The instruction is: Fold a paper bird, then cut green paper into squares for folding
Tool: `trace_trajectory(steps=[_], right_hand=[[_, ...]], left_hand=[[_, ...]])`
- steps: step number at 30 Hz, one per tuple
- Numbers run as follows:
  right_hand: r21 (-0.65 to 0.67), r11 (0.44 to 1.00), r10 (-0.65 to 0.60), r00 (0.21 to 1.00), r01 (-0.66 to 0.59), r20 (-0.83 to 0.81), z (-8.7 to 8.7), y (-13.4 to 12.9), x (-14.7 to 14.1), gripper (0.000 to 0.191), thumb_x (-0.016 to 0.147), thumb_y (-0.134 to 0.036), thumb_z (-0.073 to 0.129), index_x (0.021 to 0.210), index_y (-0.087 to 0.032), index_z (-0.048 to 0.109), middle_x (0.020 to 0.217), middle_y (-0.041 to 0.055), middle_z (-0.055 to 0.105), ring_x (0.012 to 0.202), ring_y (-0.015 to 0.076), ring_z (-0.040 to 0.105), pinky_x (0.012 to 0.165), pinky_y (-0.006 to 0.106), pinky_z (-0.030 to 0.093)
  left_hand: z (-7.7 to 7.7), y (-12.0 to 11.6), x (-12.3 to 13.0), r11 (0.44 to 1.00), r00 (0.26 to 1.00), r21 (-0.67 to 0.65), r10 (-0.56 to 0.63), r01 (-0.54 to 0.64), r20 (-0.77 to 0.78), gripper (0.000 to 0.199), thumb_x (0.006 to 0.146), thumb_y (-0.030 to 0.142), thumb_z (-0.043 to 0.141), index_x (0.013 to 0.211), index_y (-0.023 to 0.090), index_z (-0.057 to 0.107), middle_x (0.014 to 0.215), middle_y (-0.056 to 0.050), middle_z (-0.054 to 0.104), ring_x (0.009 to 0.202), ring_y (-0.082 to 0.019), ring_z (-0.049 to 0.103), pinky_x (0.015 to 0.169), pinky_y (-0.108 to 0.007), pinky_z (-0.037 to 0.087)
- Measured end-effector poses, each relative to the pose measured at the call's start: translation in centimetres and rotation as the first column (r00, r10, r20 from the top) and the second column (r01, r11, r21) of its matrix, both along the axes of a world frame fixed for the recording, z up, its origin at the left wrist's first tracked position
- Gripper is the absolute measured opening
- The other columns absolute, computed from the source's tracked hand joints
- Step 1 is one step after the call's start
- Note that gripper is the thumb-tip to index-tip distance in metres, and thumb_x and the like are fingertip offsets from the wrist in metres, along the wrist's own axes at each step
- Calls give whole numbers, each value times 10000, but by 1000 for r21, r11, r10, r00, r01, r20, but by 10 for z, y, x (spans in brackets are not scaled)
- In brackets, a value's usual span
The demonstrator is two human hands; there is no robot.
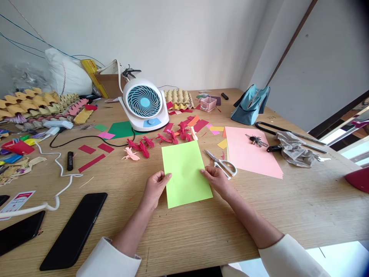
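A light green sheet of paper (187, 175) is held up over the wooden table, tilted a little. My left hand (155, 186) grips its left edge, thumb on the front and fingers behind. On the opposite edge my right hand (217, 179) pinches the sheet the same way. Scissors (221, 163) with white handles lie just beyond my right hand, blades partly apart. Past the sheet's top edge sit several folded red paper figures (173, 136) and a pale pink one (131, 154). To the right lies a stack of pink paper (250, 154) with a bunch of keys (256, 141) on it.
A white fan (144, 104) stands at the back. Black phones (76, 231) and a white cable (59, 173) lie at left, egg trays (37, 104) behind them. A blue bag (250, 104), a U-shaped lock (288, 134) and crumpled grey tissue (298, 150) are at right.
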State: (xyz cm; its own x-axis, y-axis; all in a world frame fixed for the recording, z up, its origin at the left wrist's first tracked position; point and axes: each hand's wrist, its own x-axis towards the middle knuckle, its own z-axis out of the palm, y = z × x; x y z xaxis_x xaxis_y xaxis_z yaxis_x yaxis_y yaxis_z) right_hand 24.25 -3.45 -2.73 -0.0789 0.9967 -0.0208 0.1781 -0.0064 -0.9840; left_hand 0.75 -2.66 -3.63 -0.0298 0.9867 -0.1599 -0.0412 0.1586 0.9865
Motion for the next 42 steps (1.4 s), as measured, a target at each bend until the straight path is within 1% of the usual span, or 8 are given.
trace_trajectory(steps=[7,14,18,21,26,32,37,42], right_hand=[[-16,999,-38,998,37,-59,3,-1,-2,567,704,-694,644,557,-221,369,529,-52,311,509,88,233,484,263,165],[-11,995,-95,995,94,-41,2,0,-2,557,676,-707,664,579,-213,429,539,-58,316,519,89,236,497,261,165],[9,998,-65,995,66,-75,1,0,0,541,784,-682,581,588,-210,406,565,-56,285,529,93,227,511,266,164],[-21,999,-50,984,47,-171,-2,0,1,521,811,-648,583,597,-205,409,567,-57,299,526,92,232,510,263,179],[-169,986,-70,917,3,-393,-4,0,2,497,752,-589,683,569,-200,434,545,-55,373,505,88,298,491,248,247],[-302,951,-120,833,-59,-540,0,0,0,390,689,-481,762,604,-198,509,540,-47,446,500,94,385,479,234,315],[-309,940,-75,800,-142,-595,0,-1,1,360,687,-465,777,629,-185,559,591,-23,549,529,100,487,491,227,356],[-293,944,-54,810,-149,-584,-5,0,3,371,691,-500,793,683,-178,610,621,-8,605,546,99,537,511,223,379]], left_hand=[[-2,2,-2,1000,999,27,-4,5,-48,418,626,528,793,613,168,582,595,31,555,574,-110,456,563,-218,350],[-1,3,-4,995,989,100,9,5,-146,377,681,499,752,593,173,586,570,30,529,577,-121,446,563,-223,341],[-4,5,-7,992,986,122,9,11,-164,351,695,487,742,607,176,607,578,24,545,586,-133,464,574,-230,359],[-5,5,-9,993,985,117,-8,29,-174,354,709,495,728,612,176,610,584,21,540,589,-134,462,578,-233,361],[-7,7,-9,993,987,112,-20,39,-161,377,735,538,688,668,175,614,632,13,555,638,-147,484,609,-240,382],[-11,9,-10,990,985,137,1,23,-170,386,746,554,666,699,177,597,634,23,531,641,-144,485,604,-237,381],[-11,8,-10,994,989,106,-15,31,-145,403,757,572,650,708,178,581,621,30,512,598,-133,463,561,-232,355],[-11,9,-9,986,984,166,8,21,-177,385,796,529,624,664,180,527,621,36,482,593,-117,429,552,-225,337]])
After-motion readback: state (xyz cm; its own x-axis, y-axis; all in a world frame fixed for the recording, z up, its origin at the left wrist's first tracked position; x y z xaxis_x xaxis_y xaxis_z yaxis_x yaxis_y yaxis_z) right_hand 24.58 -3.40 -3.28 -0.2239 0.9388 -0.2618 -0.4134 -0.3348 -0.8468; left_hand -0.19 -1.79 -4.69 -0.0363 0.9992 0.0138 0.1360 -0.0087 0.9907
